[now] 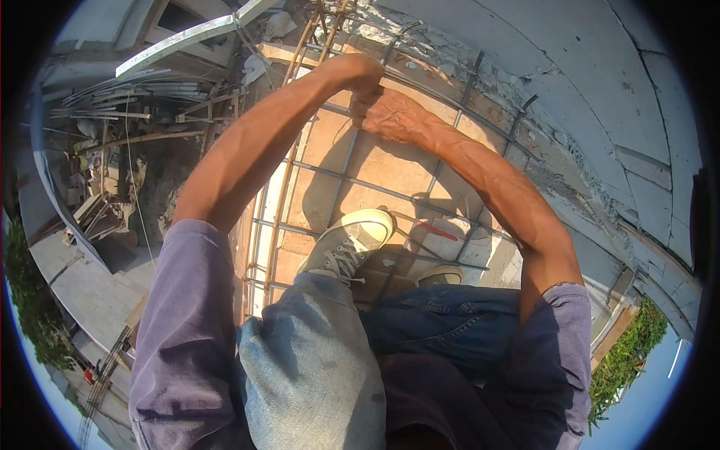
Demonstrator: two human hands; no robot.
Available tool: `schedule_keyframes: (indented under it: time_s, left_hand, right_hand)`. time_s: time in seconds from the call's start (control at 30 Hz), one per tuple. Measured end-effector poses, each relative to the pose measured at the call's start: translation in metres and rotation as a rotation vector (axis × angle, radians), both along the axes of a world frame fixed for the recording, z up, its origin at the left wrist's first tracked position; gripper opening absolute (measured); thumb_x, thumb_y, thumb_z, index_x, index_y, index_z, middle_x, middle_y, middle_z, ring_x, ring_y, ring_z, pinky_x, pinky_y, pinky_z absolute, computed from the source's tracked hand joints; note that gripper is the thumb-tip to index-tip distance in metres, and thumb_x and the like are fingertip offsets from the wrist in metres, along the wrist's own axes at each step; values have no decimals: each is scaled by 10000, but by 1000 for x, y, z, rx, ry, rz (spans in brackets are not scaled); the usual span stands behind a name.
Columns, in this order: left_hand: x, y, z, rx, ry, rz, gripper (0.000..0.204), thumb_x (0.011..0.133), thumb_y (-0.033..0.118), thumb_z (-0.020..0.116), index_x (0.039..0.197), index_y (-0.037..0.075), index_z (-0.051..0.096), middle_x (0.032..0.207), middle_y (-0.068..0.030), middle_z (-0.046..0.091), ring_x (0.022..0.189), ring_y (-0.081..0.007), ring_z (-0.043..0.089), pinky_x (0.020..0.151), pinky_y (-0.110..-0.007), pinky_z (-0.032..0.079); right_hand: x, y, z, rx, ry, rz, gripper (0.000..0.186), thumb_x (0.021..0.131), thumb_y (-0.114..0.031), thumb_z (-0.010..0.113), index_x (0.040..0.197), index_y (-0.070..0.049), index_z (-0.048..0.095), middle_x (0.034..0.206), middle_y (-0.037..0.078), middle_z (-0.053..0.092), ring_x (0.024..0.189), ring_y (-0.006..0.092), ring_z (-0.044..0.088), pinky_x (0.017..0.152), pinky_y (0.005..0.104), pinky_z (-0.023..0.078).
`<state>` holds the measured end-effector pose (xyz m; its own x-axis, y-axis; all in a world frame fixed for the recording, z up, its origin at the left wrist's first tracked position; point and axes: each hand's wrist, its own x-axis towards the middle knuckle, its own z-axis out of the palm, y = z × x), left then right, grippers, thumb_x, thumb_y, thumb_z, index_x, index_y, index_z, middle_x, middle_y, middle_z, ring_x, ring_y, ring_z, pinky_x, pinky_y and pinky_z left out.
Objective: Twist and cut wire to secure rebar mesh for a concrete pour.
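Note:
My left hand (361, 73) bends down over the grid of steel rebar (343, 177), near the far bars. Its fingers are hidden behind the wrist and my other hand. Right against it, my right hand (390, 114) is closed in a fist, knuckles up. What it grips is hidden. Both hands are above a crossing of bars. Under the grid lie brownish boards (382, 166). A slim red object (437, 231) lies by the bars near my shoe; its kind cannot be made out.
My shoe (360, 229) stands among the bars. Bamboo-like poles (279, 217) run along the left side. A rough concrete edge (517, 79) and grey slab (600, 97) border the right. Further left, lower down, are stacked metal strips (142, 97) and scrap wood (94, 210).

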<state>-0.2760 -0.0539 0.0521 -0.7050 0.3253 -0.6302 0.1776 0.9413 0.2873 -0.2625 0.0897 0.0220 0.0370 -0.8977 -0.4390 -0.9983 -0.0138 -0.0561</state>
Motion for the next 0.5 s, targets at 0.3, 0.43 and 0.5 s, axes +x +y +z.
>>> schedule_keyframes:
  time_s: [0.3, 0.43, 0.5]
  left_hand:
    - [-45, 6, 74, 167, 410, -26, 287, 932, 223, 549, 1019, -17, 679, 831, -213, 693, 794, -301, 697, 711, -404, 556]
    - [-38, -27, 169, 519, 750, 208, 279, 934, 280, 595, 1108, 69, 649, 863, -101, 692, 775, -221, 657, 685, -359, 530]
    - [-12, -41, 207, 829, 793, 430, 305, 939, 282, 598, 1102, 28, 640, 822, -71, 677, 734, -183, 647, 663, -335, 536]
  right_hand:
    - [12, -20, -1, -276, -193, -201, 158, 901, -132, 506, 914, -80, 654, 869, 145, 672, 868, 330, 668, 743, 434, 533]
    - [22, -16, -16, -245, -437, -851, 218, 888, -197, 567, 933, -17, 680, 884, 229, 681, 843, 406, 668, 750, 455, 540]
    - [29, -20, -10, -250, -420, -1063, 236, 865, -221, 603, 926, -10, 687, 891, 250, 677, 841, 411, 667, 763, 451, 542]
